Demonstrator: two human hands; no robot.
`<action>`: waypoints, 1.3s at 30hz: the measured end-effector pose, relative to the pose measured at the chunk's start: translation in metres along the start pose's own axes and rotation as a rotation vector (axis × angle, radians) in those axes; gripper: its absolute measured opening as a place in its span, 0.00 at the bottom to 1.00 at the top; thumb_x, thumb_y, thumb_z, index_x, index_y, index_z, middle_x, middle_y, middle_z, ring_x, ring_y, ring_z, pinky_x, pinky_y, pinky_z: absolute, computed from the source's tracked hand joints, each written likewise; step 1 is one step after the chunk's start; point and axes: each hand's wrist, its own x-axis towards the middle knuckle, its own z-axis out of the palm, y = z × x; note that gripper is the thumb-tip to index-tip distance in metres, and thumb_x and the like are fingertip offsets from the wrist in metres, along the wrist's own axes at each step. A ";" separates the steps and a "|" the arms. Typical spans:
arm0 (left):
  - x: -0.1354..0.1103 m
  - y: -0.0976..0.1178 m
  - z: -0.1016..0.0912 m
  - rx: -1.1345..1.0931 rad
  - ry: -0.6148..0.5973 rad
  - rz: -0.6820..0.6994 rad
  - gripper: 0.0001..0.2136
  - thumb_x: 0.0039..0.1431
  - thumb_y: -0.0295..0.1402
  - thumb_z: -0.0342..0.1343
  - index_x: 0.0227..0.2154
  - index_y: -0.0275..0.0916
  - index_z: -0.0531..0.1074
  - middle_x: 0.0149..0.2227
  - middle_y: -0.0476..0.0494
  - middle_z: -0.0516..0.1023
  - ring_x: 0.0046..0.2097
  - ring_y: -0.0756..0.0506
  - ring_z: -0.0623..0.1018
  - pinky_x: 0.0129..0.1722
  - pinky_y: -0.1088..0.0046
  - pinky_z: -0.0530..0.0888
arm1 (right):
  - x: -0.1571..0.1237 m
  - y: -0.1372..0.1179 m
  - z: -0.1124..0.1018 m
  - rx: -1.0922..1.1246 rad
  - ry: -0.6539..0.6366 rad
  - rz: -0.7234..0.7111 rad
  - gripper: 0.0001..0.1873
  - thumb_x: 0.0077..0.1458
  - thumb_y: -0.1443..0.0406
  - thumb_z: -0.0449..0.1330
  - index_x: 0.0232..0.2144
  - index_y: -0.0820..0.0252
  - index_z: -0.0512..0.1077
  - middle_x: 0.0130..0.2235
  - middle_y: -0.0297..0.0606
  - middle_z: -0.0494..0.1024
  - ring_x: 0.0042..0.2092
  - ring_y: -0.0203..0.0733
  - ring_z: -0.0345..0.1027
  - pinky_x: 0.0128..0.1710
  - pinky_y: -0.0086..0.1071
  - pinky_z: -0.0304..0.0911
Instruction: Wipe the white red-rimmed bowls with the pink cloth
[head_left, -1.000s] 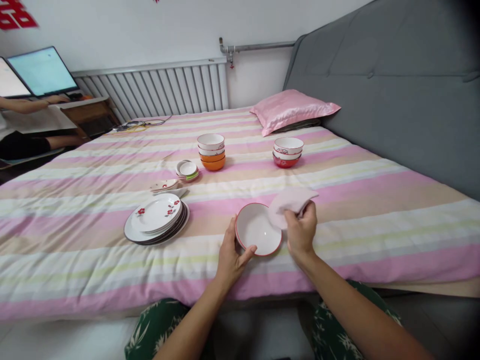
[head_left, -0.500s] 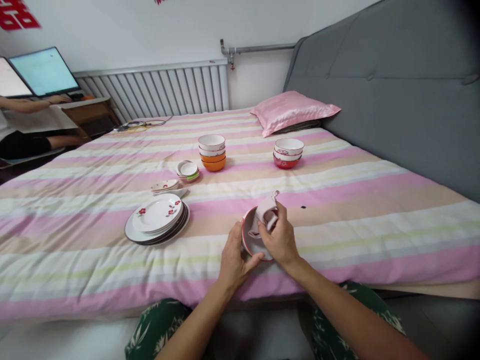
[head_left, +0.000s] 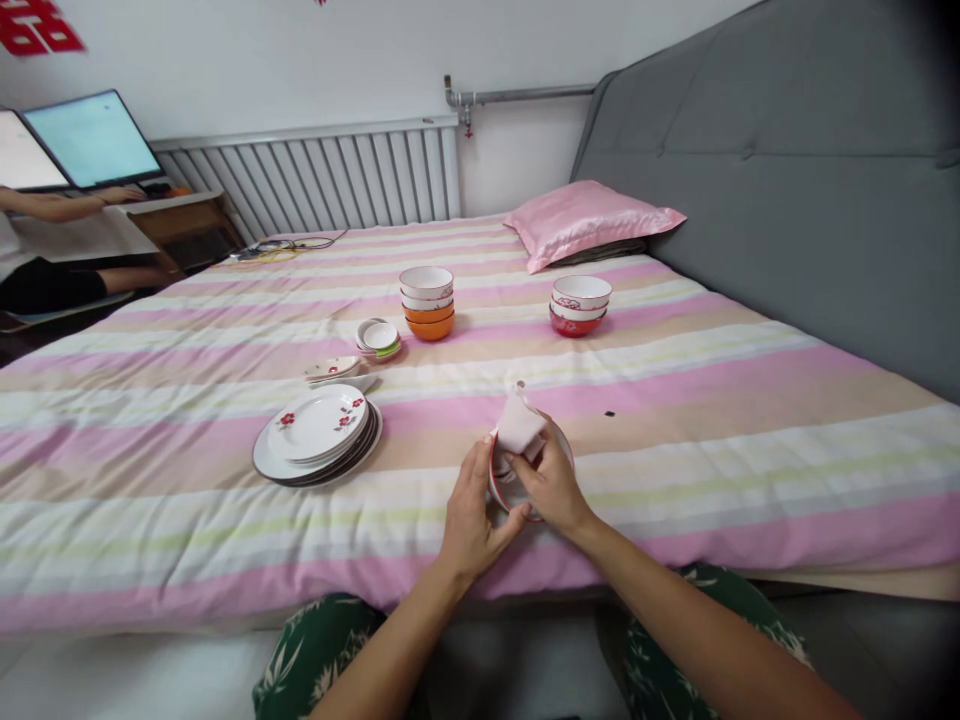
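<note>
A white bowl (head_left: 511,496) with a red rim rests near the front edge of the bed. My left hand (head_left: 474,515) grips its left side, thumb over the near rim and fingers along the outside. Inside the bowl, my right hand (head_left: 553,480) pinches a pale pink cloth (head_left: 520,425), pressed toward the bowl's left inner wall. The cloth and right hand hide much of the bowl's inside. Left of my hands lies a stack of plates (head_left: 319,425), the top one white with red flowers.
Beyond stand a stack of white and orange bowls (head_left: 427,300), a stack of white and red bowls (head_left: 580,305), small dishes (head_left: 379,338) and saucers (head_left: 332,369). A pink pillow (head_left: 592,222) lies by the grey headboard (head_left: 780,190). At far left, a person's arm (head_left: 60,207) reaches across a desk.
My right hand and the cloth have shifted left inside the bowl, uncovering its right rim. My left hand keeps its hold. The view has moved very slightly.
</note>
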 end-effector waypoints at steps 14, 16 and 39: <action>-0.003 -0.007 0.002 -0.072 -0.004 -0.031 0.38 0.54 0.43 0.58 0.62 0.42 0.45 0.61 0.32 0.58 0.62 0.34 0.60 0.58 0.50 0.62 | 0.005 -0.002 -0.005 0.341 -0.409 0.022 0.29 0.44 0.75 0.51 0.51 0.56 0.61 0.46 0.36 0.71 0.43 0.36 0.68 0.43 0.29 0.65; -0.002 -0.006 0.001 -0.100 -0.001 -0.022 0.38 0.52 0.45 0.59 0.61 0.42 0.48 0.60 0.34 0.60 0.61 0.34 0.62 0.58 0.51 0.63 | 0.006 -0.004 -0.006 0.364 -0.448 0.010 0.29 0.43 0.75 0.51 0.50 0.57 0.62 0.46 0.35 0.71 0.45 0.36 0.67 0.46 0.30 0.64; -0.004 -0.005 -0.003 -0.079 -0.019 -0.087 0.50 0.41 0.43 0.67 0.64 0.41 0.44 0.63 0.34 0.54 0.64 0.29 0.56 0.61 0.48 0.62 | 0.017 -0.022 -0.031 0.288 -0.961 0.053 0.21 0.43 0.77 0.49 0.38 0.62 0.74 0.35 0.34 0.76 0.37 0.36 0.67 0.41 0.32 0.62</action>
